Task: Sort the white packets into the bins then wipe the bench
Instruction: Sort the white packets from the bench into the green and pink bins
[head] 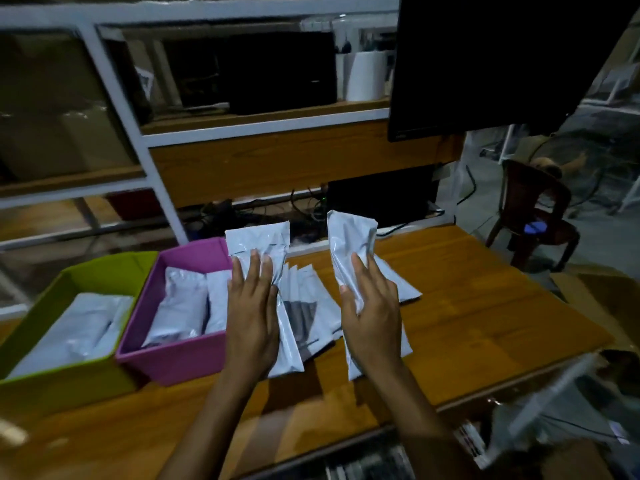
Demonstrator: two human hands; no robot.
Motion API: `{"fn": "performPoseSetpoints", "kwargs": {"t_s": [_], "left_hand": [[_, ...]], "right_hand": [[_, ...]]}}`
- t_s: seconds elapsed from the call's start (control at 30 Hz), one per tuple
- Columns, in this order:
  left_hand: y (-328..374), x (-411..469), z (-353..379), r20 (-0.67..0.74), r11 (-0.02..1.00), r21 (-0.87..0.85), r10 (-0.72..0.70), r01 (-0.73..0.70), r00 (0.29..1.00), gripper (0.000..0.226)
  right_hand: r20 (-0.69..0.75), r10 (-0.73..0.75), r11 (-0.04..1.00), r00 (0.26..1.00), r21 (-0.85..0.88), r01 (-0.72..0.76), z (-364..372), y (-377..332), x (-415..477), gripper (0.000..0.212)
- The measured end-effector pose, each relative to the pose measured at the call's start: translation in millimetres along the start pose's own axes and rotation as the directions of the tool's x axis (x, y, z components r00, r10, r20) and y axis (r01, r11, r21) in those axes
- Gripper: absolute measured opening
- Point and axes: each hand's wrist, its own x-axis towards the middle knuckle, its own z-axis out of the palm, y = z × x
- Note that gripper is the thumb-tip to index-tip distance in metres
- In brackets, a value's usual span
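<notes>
head view, and both hands are busy at once. the left hand point(252, 317) has a flat white plastic packet point(258, 242) lifted on end just beside the square magenta fabric bin point(173, 365). its grip has the fingers laid long across the packet's face, thumb hidden behind, so that reads as a pinch. the right hand point(375, 320) holds a second white plastic packet point(349, 240) upright too, grip wrapped round its edge, thumb on the near side. between the two hands a loose pile of white packets point(308, 306) lies fanned on the brown wooden counter point(485, 306), and one more lies under the right hand.

progress check: the magenta bin already has several packets standing in it, and the lime-green fabric bin point(62, 389) to its left holds a flat layer of them. so the sorting looks well under way, maybe past the middle, but not finished. two packets are in hand and a handful wait on the counter. the wipe has not begun, by the look of it; no cloth shows anywhere in shot. which bin each held packet belongs in, i cannot tell.
</notes>
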Motion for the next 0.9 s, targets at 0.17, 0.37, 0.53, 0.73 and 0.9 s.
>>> {"fn": "performPoseSetpoints", "kwargs": {"t_s": [0.17, 0.37, 0.53, 0.73, 0.9], "left_hand": [[-35, -30, -70, -0.075, 0.994, 0.086, -0.059, 0.065, 0.995, 0.049], [-102, -44, -154, -0.168, 0.975, 0.170, -0.112, 0.140, 0.979, 0.048], [-180, -31, -226, -0.147, 0.954, 0.269, -0.099, 0.136, 0.984, 0.048], [-296, -3, -280, -0.069, 0.914, 0.380, -0.129, 0.146, 0.989, 0.050], [-359, 28, -278, 0.127, 0.860, 0.490, -0.231, 0.142, 0.965, 0.056]], "right_hand": [[0.064, -0.069, 0.996, 0.996, 0.057, 0.065, 37, -62, -31, 0.051], [0.170, -0.140, 0.983, 0.975, 0.144, 0.116, 114, -137, -49, 0.052], [0.242, -0.110, 0.978, 0.964, 0.198, 0.062, 192, -203, -45, 0.052], [0.326, -0.099, 0.972, 0.940, 0.235, 0.021, 295, -267, -28, 0.048], [0.440, 0.016, 0.993, 0.898, 0.099, -0.066, 384, -295, -14, 0.050]]}}
